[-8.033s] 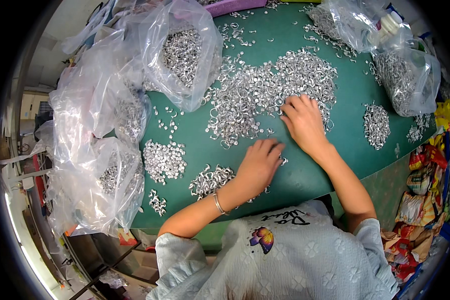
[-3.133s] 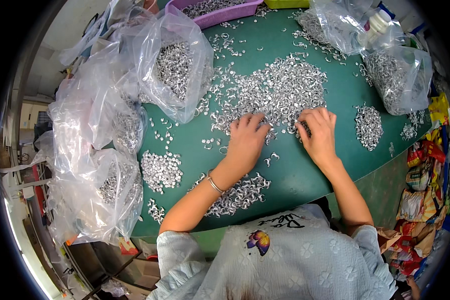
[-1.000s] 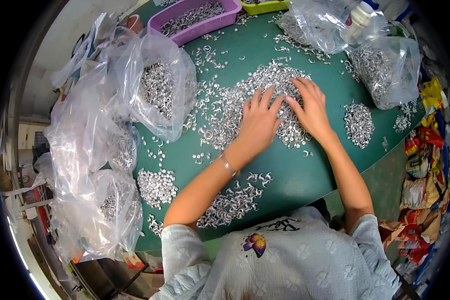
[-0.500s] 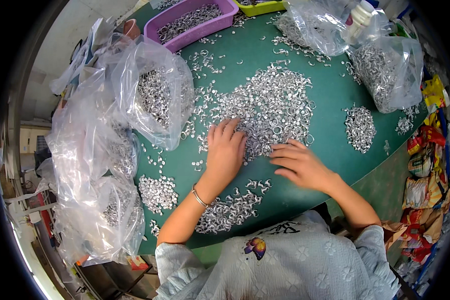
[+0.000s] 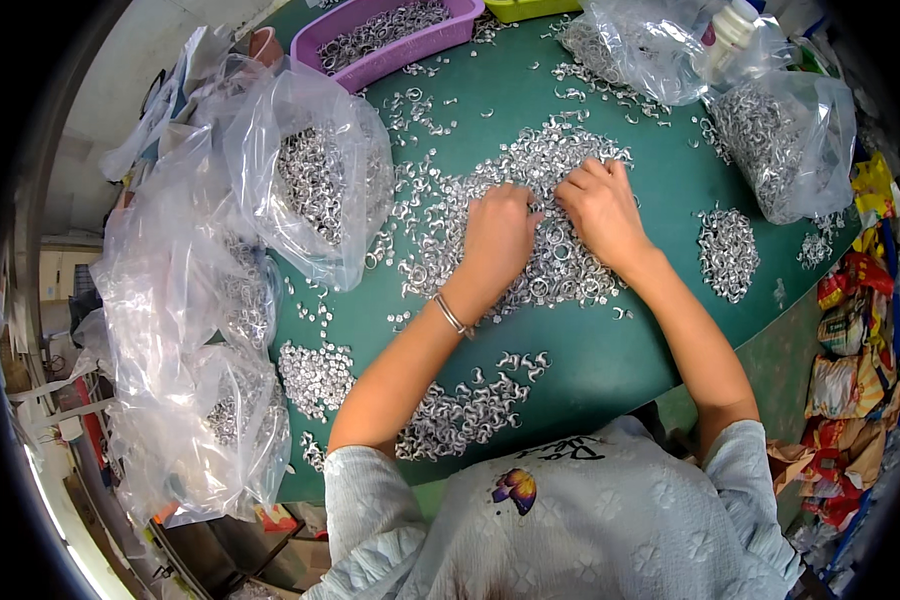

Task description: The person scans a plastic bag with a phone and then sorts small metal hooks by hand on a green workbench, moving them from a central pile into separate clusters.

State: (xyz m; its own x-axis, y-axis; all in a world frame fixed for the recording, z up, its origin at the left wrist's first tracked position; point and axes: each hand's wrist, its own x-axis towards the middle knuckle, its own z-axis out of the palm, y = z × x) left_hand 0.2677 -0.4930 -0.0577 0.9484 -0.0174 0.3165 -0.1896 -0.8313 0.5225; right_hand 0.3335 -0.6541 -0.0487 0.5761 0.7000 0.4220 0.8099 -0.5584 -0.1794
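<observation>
A wide heap of small silvery metal parts (image 5: pixel 560 270), rings and curved pieces among them, is spread over the middle of the green table (image 5: pixel 595 360). My left hand (image 5: pixel 500 238) rests on the heap with its fingers curled down into the parts. Close to its right, my right hand (image 5: pixel 604 215) also has its fingers bent inward among the pieces. Whatever lies under the fingertips is hidden. Nearer to me, below my left forearm, is a pile of curved metal pieces (image 5: pixel 465 415). Small roundish metal pieces (image 5: pixel 315 378) form another pile at the left.
Clear plastic bags of metal parts (image 5: pixel 310 185) crowd the left edge. A purple basin (image 5: pixel 405 66) and a yellow-green tray (image 5: pixel 530 9) stand at the back. Another filled bag (image 5: pixel 770 150) and a white bottle (image 5: pixel 728 38) are far right, beyond a small pile (image 5: pixel 727 255).
Both hands have moved farther away from me onto the heap and closer together. Their fingers, more spread before, are now curled. Parts at the heap's near edge are uncovered.
</observation>
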